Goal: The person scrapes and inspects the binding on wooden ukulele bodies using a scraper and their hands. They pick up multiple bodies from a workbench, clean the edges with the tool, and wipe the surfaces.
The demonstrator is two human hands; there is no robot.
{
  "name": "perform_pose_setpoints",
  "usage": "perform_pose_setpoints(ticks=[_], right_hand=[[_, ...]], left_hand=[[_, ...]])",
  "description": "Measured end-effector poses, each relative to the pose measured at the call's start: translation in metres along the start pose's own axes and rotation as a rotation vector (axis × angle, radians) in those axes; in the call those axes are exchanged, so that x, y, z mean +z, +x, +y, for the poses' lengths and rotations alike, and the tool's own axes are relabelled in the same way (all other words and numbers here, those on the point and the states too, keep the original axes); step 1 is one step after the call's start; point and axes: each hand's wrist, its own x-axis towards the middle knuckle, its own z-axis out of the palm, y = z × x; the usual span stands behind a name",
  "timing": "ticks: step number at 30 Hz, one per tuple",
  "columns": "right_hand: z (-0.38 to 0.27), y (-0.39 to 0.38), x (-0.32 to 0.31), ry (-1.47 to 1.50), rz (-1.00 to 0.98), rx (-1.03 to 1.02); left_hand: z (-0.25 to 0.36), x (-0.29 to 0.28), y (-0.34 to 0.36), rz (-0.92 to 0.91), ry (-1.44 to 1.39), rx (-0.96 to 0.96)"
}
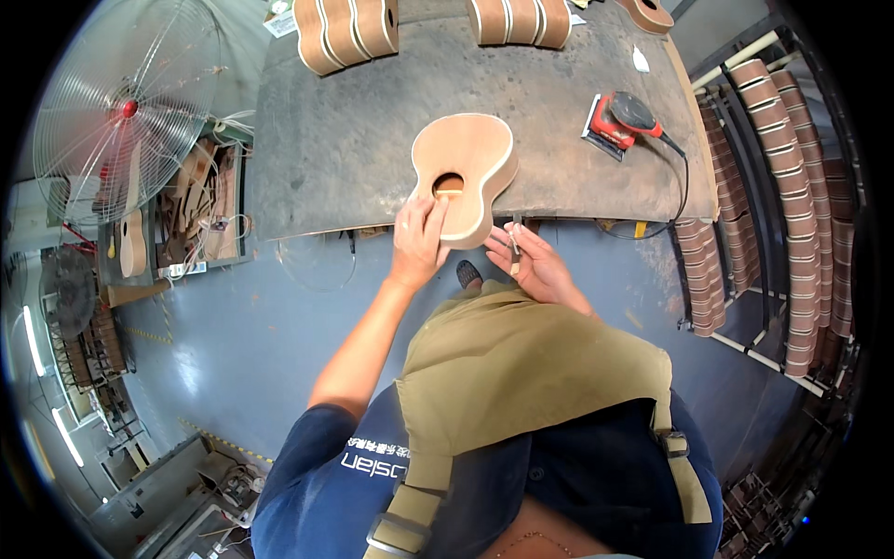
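Note:
A small unfinished ukulele body (463, 154), pale wood with a round sound hole, is tilted at the table's front edge. My left hand (419, 244) grips its lower left side, with fingers on the top face beside the sound hole. A light wooden strip shows inside the hole. My right hand (545, 270) is palm up just right of the body's lower end, its fingers partly curled. Between thumb and fingers it holds a small thin strip (515, 256) with a light tip, too small to name. Whether the right fingertips touch the body is hard to tell.
On the dark worktable (335, 140), a red and black electric sander (626, 121) rests at the right, its cord over the front edge. More instrument bodies (346, 33) stand at the back near a white bottle (640, 60). A large fan (128, 109) is left; loaded racks (787, 214) stand right.

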Motion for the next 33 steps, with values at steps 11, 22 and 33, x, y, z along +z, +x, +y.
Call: perform_pose_setpoints(ticks=[11,22,33], right_hand=[[-0.117,-0.023,-0.064,-1.843,0.485,-0.461],[-0.179,0.08,-0.037,-1.164,0.188,-0.59],[-0.19,0.253,0.026,-1.208,-0.372,-0.64]], left_hand=[[-0.074,-0.01,0.159,-0.014,-1.32,-0.84],[-0.038,0.092,0.192,-0.232,-0.09,-0.419],[-0.049,0.098,0.171,0.003,0.079,-0.611]])
